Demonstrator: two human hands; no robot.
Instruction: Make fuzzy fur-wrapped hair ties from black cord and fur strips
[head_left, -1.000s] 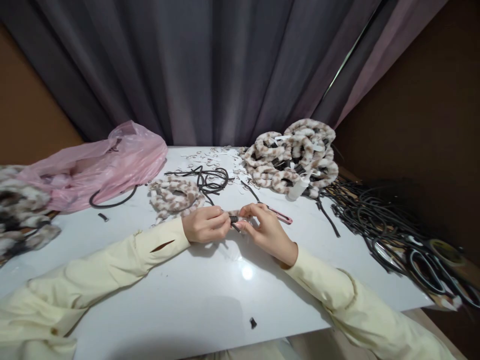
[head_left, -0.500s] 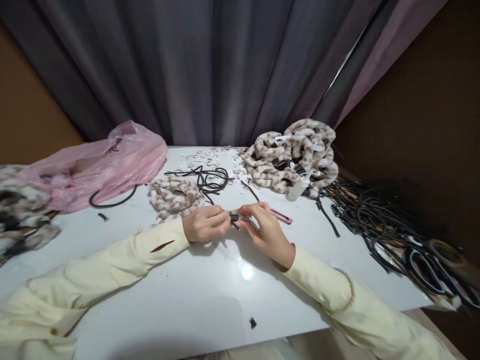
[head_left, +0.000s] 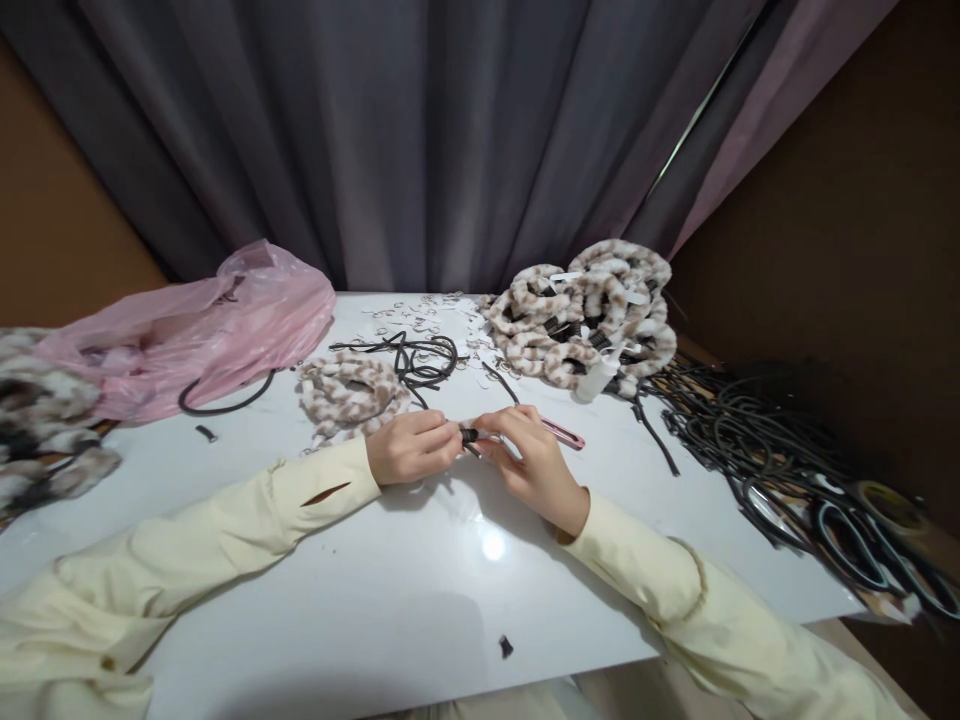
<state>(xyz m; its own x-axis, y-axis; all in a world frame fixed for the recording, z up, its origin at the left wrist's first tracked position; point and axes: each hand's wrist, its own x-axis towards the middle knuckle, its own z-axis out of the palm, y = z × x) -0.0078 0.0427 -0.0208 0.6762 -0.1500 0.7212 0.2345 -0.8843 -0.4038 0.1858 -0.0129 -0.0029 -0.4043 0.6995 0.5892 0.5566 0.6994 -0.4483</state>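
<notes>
Near the middle of the white table [head_left: 420, 600], my left hand [head_left: 417, 447] pinches one end of a small dark ribbed piece [head_left: 469, 436]. My right hand [head_left: 529, 462] has its thumb and fingers closed at the other end of that piece, where something pale shows between them. A short dark cord end sticks out below the piece. Just behind my right hand lies a pink cutter [head_left: 562, 433], partly hidden by the fingers. A spotted fluffy bundle [head_left: 352, 390] rests behind my left hand, beside tangled black cords [head_left: 427, 360].
A pink plastic bag [head_left: 217, 330] lies at the back left. Fluffy spotted rings [head_left: 615, 270] and a white bottle [head_left: 598, 378] stand back right. Black cords [head_left: 735, 420] pile along the right edge. A dark scrap [head_left: 506, 646] lies near the front edge.
Less of the dark ribbed piece shows between my hands, and its pale end looks slightly different. Both hands have otherwise hardly moved.
</notes>
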